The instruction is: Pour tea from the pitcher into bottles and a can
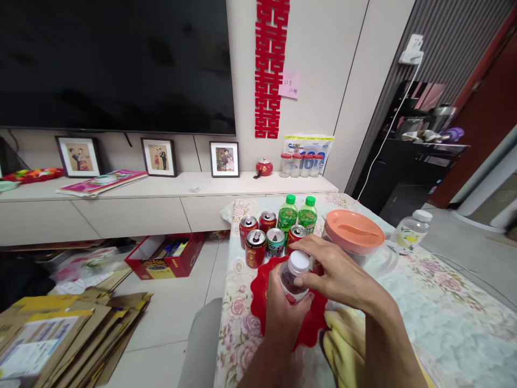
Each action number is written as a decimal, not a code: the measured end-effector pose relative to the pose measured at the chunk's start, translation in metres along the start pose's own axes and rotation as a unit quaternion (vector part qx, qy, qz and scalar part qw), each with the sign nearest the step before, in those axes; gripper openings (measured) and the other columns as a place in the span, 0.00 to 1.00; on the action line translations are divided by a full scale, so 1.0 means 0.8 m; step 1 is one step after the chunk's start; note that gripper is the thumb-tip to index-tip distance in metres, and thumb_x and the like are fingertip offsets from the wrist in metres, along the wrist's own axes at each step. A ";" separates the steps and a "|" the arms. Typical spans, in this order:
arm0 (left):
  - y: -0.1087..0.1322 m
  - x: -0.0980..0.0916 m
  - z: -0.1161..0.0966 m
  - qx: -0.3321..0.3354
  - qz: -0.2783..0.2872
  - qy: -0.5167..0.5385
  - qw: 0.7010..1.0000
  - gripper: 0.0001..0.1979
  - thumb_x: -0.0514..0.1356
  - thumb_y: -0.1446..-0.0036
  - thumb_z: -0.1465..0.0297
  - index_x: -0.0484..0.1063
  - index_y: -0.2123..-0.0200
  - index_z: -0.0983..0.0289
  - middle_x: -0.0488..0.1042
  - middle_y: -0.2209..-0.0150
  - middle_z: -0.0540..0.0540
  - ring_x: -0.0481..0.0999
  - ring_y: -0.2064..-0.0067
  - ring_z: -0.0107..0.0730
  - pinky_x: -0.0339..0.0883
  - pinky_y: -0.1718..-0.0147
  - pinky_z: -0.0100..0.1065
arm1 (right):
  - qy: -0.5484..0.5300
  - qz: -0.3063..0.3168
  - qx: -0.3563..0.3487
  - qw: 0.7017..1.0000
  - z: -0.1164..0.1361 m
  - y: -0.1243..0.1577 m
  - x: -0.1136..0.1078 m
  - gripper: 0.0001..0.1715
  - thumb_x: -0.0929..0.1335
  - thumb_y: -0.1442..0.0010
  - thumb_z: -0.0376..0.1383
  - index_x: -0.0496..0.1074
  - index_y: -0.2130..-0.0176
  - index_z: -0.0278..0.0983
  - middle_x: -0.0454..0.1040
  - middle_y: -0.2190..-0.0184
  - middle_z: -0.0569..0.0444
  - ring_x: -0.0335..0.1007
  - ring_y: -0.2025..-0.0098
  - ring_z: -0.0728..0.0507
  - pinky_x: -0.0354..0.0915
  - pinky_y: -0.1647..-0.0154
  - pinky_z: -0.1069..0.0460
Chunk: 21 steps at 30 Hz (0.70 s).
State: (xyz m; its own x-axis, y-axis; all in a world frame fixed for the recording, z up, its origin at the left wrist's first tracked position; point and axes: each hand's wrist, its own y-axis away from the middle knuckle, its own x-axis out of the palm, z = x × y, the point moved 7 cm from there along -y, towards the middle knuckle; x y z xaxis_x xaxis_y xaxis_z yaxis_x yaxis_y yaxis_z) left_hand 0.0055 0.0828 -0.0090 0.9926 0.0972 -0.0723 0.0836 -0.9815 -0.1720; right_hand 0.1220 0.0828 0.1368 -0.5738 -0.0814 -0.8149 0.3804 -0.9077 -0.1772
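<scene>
A small clear plastic bottle [287,277] with a white cap and a partly red label stands upright between my hands. My left hand [279,318] wraps around its lower body. My right hand [337,269] curves over it from the right, thumb against the bottle's side and fingers arched past the cap; those fingertips are partly hidden. Beneath them lies a red scalloped tray [260,293] on the flowered tablecloth. Just beyond stand several drink cans, including a red can [256,249] in front and a green can [275,242], with two green-capped bottles [288,215] behind.
Right of my hands are a tub with an orange lid [355,229], a clear bottle with a lemon label [410,233] and a yellow cloth [343,345]. Flattened cardboard [92,334] and a red box [167,264] lie on the floor left. A white cabinet [133,213] stands behind.
</scene>
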 end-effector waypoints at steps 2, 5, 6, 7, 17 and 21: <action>0.000 0.000 0.001 0.002 -0.004 0.005 1.000 0.28 0.72 0.56 0.65 0.72 0.50 0.60 0.83 0.54 0.60 0.81 0.63 0.43 0.75 0.66 0.40 | 0.001 -0.004 -0.012 1.000 0.000 0.001 -0.001 0.34 0.74 0.42 0.32 0.74 0.37 0.34 0.75 0.39 0.44 0.71 0.39 0.36 0.66 0.38 0.42; -0.001 -0.001 0.004 0.007 -0.016 0.000 1.000 0.28 0.72 0.57 0.66 0.73 0.50 0.60 0.83 0.54 0.60 0.82 0.62 0.45 0.75 0.66 0.40 | 0.006 -0.008 -0.043 0.999 0.003 0.003 -0.001 0.34 0.71 0.37 0.31 0.71 0.34 0.33 0.74 0.35 0.43 0.69 0.34 0.37 0.64 0.34 0.41; -0.002 -0.001 0.005 0.011 -0.018 0.001 1.000 0.28 0.72 0.57 0.66 0.73 0.50 0.61 0.83 0.54 0.60 0.83 0.61 0.47 0.76 0.65 0.40 | 0.007 -0.007 -0.053 0.999 0.004 0.004 0.000 0.32 0.69 0.36 0.30 0.71 0.34 0.32 0.74 0.36 0.43 0.69 0.34 0.37 0.64 0.34 0.41; -0.002 0.000 0.006 0.013 -0.018 0.004 1.000 0.29 0.72 0.57 0.66 0.72 0.50 0.61 0.83 0.54 0.61 0.83 0.59 0.48 0.77 0.63 0.42 | 0.009 -0.005 -0.060 0.998 0.005 0.004 0.001 0.31 0.68 0.35 0.29 0.71 0.34 0.32 0.75 0.37 0.44 0.70 0.35 0.38 0.64 0.34 0.41; 0.000 -0.001 -0.006 0.019 -0.013 0.031 0.999 0.28 0.74 0.55 0.63 0.73 0.50 0.61 0.83 0.54 0.60 0.84 0.55 0.51 0.79 0.57 0.45 | 0.051 -0.015 0.024 0.998 0.014 -0.004 0.000 0.23 0.72 0.38 0.33 0.78 0.44 0.33 0.78 0.50 0.42 0.74 0.48 0.34 0.71 0.46 0.38; 0.000 -0.002 -0.009 0.021 -0.008 0.037 0.999 0.29 0.73 0.55 0.64 0.73 0.49 0.61 0.83 0.53 0.60 0.83 0.55 0.50 0.78 0.59 0.43 | 0.017 0.005 -0.007 1.000 0.015 0.003 0.000 0.31 0.73 0.40 0.33 0.75 0.39 0.34 0.74 0.39 0.42 0.71 0.38 0.35 0.67 0.37 0.39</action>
State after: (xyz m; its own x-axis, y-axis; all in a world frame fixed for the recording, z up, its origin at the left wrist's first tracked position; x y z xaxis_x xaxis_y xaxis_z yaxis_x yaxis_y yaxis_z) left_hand 0.0045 0.0814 -0.0017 0.9950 0.0995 0.0037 0.0980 -0.9720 -0.2136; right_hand 0.1138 0.0755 0.1430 -0.5456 -0.0754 -0.8346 0.3954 -0.9012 -0.1771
